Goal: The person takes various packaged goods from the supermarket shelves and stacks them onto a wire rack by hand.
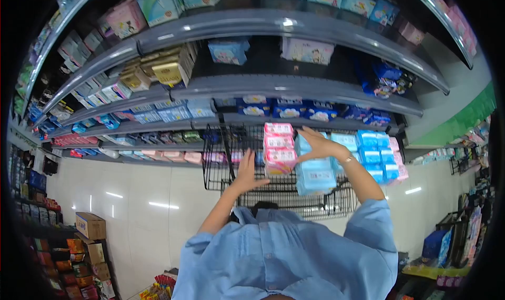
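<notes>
A row of pink packs [280,156] rests on a black wire cart [231,183] in front of me. My left hand [246,173] is open beside the row's left side, its fingers stretched forward and thumb toward the packs, with a small gap. On the other side, my right hand [319,146] spreads its fingers over light blue packs [316,177], thumb close to the pink row. Whether it touches either is hard to tell. Brighter blue packs [370,155] stand in rows farther right, with pale pink packs [398,160] at the end.
Beyond the cart rise grey store shelves [294,89] holding dark blue packs [289,109], a light blue pack [228,52] and gold packs [169,73]. Cardboard boxes [91,226] stand at left on the tiled floor [137,195]. More displays line the right side.
</notes>
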Tool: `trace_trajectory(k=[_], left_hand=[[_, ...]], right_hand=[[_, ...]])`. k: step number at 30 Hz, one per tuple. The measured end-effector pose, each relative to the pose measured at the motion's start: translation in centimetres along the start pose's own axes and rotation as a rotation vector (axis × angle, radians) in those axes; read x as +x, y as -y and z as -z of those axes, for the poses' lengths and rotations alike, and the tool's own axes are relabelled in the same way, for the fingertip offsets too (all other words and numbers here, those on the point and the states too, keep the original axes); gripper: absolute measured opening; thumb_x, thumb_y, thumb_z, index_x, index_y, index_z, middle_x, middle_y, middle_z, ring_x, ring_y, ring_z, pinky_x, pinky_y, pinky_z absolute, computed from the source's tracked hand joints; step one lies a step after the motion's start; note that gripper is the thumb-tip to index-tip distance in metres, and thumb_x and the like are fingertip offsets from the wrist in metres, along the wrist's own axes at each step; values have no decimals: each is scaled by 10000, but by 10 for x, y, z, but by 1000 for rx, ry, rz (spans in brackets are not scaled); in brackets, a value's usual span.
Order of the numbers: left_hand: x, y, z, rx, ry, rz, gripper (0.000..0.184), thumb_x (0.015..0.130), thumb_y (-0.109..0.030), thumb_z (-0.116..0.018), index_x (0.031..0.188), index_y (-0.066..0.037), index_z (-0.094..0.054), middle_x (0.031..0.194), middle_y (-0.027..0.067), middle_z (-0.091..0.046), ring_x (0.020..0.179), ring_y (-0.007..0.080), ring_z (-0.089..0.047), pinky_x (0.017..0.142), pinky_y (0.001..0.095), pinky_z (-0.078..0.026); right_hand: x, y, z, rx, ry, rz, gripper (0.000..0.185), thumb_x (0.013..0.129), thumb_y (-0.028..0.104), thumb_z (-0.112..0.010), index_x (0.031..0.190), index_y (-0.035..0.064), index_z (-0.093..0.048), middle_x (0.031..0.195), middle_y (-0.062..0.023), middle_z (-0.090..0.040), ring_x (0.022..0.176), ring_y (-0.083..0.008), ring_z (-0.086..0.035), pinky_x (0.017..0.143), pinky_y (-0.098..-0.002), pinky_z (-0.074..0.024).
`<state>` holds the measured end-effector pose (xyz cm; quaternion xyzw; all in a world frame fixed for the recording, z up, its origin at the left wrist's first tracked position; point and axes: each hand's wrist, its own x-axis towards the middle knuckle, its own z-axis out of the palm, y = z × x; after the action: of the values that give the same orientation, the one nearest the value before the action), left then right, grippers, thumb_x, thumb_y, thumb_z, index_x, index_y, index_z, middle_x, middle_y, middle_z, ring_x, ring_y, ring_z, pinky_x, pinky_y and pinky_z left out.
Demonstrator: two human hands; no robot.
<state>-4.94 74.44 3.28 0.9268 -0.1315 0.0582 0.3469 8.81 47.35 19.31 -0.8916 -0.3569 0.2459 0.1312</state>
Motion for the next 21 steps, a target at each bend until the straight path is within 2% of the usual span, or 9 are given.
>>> trace_trajectory(k=[3,5,7,12,13,17,19,20,21], left_hand=[[-31,19,-2,228,31,132,771,867,-459,-586,1342,102,-353,1411,300,-309,1317,452,-285,1109,471,-244],[-40,27,-3,273,-60,98,586,902,-380,-546,1243,91,-471,1353,263,-409,1278,427,-349,1084,477,-286],[-40,22,0,259,-87,131,553,902,-359,-546,1225,86,-487,1349,245,-423,1273,406,-365,1077,466,-302],[-40,15,-1,239,-160,174,515,895,-346,-553,1182,81,-526,1330,224,-454,1260,372,-398,1070,438,-321],[-40,15,0,226,-171,176,512,893,-344,-554,1179,80,-529,1327,223,-458,1257,372,-401,1069,438,-324],[-40,14,1,199,-219,174,483,890,-321,-558,1159,80,-543,1299,223,-488,1232,368,-440,1059,428,-344],[-40,13,4,177,-218,189,476,890,-315,-558,1155,81,-546,1291,223,-496,1226,364,-452,1056,425,-349],[-39,12,5,161,-229,189,471,890,-310,-558,1154,80,-547,1290,221,-500,1224,361,-457,1055,423,-351],[-39,12,5,145,-239,192,467,890,-306,-557,1153,79,-548,1288,219,-503,1222,358,-461,1054,420,-352]], right_hand=[[-23,22,67,159,149,19,945,769,561,-685,1408,-44,-339,1406,-271,-397,1335,-337,-377,1093,-400,-308],[-27,45,105,361,102,123,762,816,383,-716,1376,-28,-401,1340,-206,-505,1224,-279,-516,1023,-356,-410],[-28,82,145,388,-72,314,645,838,379,-687,1310,-10,-485,1229,-202,-593,1146,-280,-581,967,-351,-462],[16,130,219,-558,-1048,640,225,780,129,-658,982,33,-635,955,-132,-659,912,-304,-613,838,-387,-467],[32,136,236,-597,-1108,634,177,778,119,-648,934,40,-623,918,-117,-641,879,-294,-598,802,-382,-460],[98,146,306,-817,-1164,474,275,770,109,-647,1032,41,-596,1061,-110,-610,987,-284,-575,851,-369,-454],[143,143,337,-881,-1246,471,291,731,108,-641,1010,50,-582,993,-93,-576,1003,-271,-551,857,-363,-442],[172,133,353,-890,-1206,476,386,718,120,-651,1084,52,-549,1054,-112,-562,1056,-289,-529,899,-391,-430],[180,145,363,-846,-1006,240,513,730,153,-667,1206,59,-501,1213,-141,-525,1176,-312,-477,993,-428,-385]])
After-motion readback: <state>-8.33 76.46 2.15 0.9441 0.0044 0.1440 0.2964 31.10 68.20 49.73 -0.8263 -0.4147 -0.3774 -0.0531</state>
